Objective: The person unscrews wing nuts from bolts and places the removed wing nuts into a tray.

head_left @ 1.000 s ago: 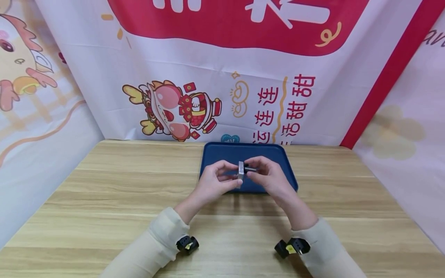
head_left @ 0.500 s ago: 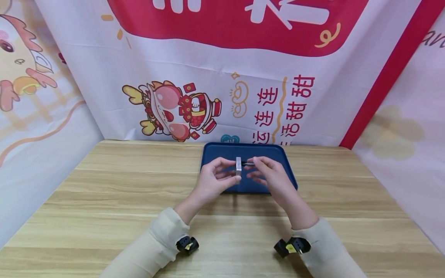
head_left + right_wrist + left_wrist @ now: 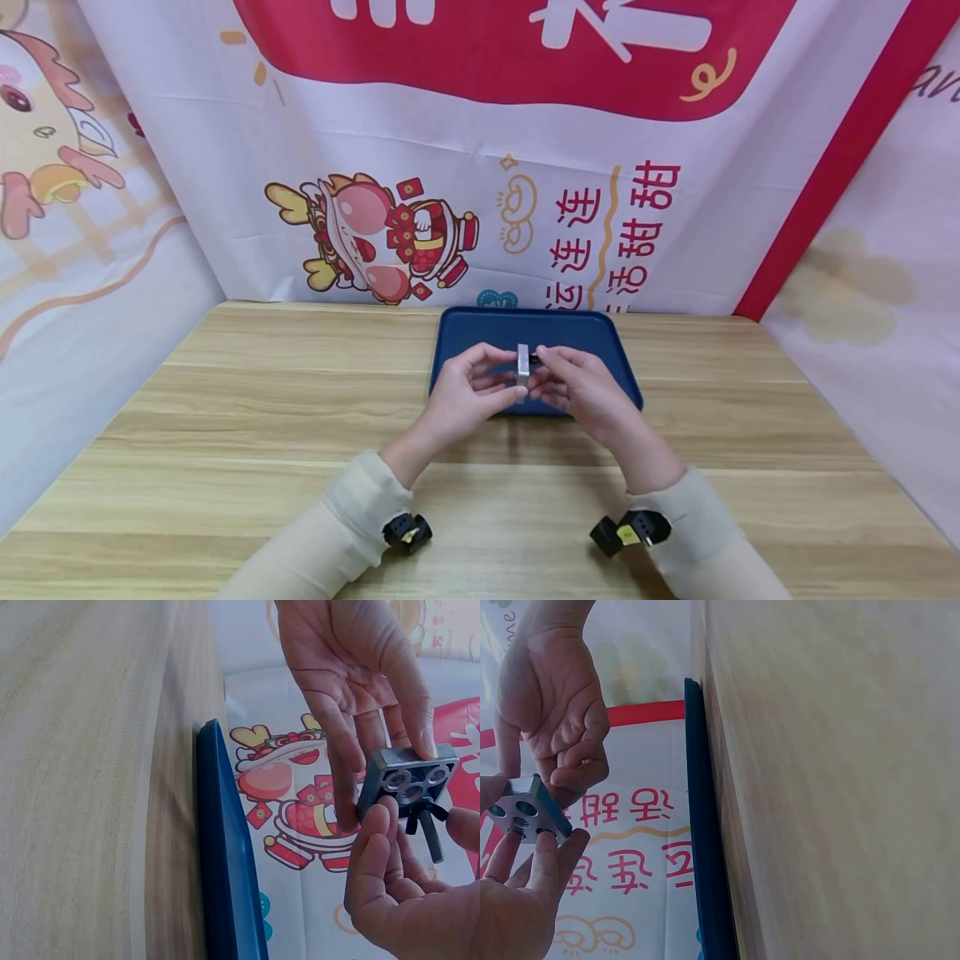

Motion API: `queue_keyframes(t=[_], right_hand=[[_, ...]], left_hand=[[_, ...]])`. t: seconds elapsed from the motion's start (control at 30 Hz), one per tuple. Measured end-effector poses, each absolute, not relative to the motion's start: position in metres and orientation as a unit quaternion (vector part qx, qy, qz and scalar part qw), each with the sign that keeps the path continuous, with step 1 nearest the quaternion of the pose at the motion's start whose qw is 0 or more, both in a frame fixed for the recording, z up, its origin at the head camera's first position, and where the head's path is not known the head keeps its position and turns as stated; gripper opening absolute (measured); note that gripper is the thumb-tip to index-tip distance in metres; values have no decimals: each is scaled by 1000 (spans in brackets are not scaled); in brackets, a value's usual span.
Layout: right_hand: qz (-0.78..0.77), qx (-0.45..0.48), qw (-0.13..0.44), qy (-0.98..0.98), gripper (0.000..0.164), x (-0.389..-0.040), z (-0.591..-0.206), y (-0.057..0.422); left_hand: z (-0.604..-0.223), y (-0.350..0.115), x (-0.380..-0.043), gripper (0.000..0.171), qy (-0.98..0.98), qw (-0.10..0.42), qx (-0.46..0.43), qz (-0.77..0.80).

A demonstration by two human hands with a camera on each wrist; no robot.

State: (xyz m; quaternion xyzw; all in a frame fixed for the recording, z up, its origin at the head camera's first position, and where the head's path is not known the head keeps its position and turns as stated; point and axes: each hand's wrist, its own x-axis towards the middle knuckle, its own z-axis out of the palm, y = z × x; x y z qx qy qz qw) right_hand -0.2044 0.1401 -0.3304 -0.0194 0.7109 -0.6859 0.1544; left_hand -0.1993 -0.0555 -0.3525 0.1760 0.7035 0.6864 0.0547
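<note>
My left hand [image 3: 457, 396] grips a square metal block [image 3: 522, 367] by its edges, thumb below and fingers above, over the blue tray. Several round holes show on the block's faces in both wrist views. A threaded bolt [image 3: 433, 840] sticks out of its right side, carrying a black wing nut [image 3: 429, 808] close against the block. My right hand [image 3: 588, 396] has its thumb on one wing of the nut, and its curled fingers lie near the block's lower edge. The bolt's far end is hidden in the head view.
A blue tray [image 3: 480, 329] lies on the wooden table [image 3: 300, 400] beneath the hands, near the back edge. Behind it hangs a printed white and red cloth [image 3: 450, 142]. Black cameras [image 3: 408, 531] are strapped to both sleeves.
My right thumb and fingers have shifted along the bolt toward the block, and the fingers have curled in. The block dipped left, then came back slightly right, still in my left hand.
</note>
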Motion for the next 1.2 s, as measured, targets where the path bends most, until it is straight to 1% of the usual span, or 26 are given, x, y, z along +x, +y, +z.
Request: queue_keyframes(t=[0.13, 0.43, 0.7, 0.87, 1.07, 1.2], right_hand=[[-690, -28, 150, 707, 32, -205, -330, 141], [-658, -68, 123, 739, 37, -205, -330, 146], [-618, -74, 74, 779, 33, -201, -326, 145], [-605, -80, 55, 791, 32, -200, -324, 145], [-599, -90, 48, 794, 31, -197, -322, 147], [-615, -78, 65, 782, 37, -198, -321, 149]], left_hand=[[-353, -56, -200, 37, 701, 54, 178, 688], [-353, -57, -200, 37, 702, 54, 182, 687], [-352, -56, -200, 37, 702, 61, 175, 688], [-352, -56, -199, 36, 704, 56, 174, 686], [-353, -56, -201, 33, 709, 52, 174, 681], [-353, -56, -201, 33, 711, 50, 176, 678]])
